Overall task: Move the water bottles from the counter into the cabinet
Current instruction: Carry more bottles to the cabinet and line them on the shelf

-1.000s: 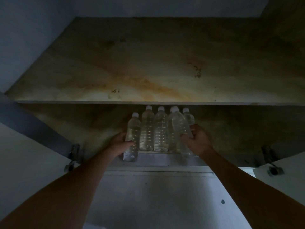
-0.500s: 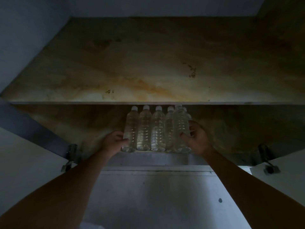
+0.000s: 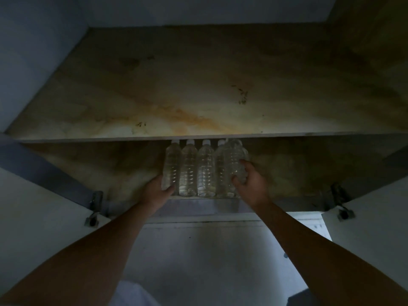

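Head view: the cabinet point(image 3: 309, 171) stands open, with a pale door point(image 3: 39, 217) swung out on the left and another just showing on the right. A row of clear water bottles point(image 3: 206, 168) with white caps stands upright, side by side and touching, at the front edge of the bottom shelf point(image 3: 132, 173). Their caps sit just under the stained shelf board point(image 3: 198, 89) above them.

The left hand point(image 3: 155, 192) holds the leftmost bottle point(image 3: 170, 164) low on its body, with its fingers point(image 3: 169, 189) curled round it. The right hand point(image 3: 251, 184) grips the rightmost bottle point(image 3: 235, 160), fingers wrapped round its lower part. This bottle leans a little and overlaps the one behind it, so it looks not yet seated. The surface the bottles came from is out of view.

The step in hand appears to be settling the two end bottles into the row. To do it well:

- The right hand should bring its bottle upright and set the base flat beside its neighbour before letting go.
- The left hand should steady its end so the row does not slide or topple.
- The row sits close to the shelf lip, so easing it further back would be safer.
- Thin plastic dents easily, so a light squeeze is enough.
- The light is dim, so the bottle's seating is better felt than judged by eye.
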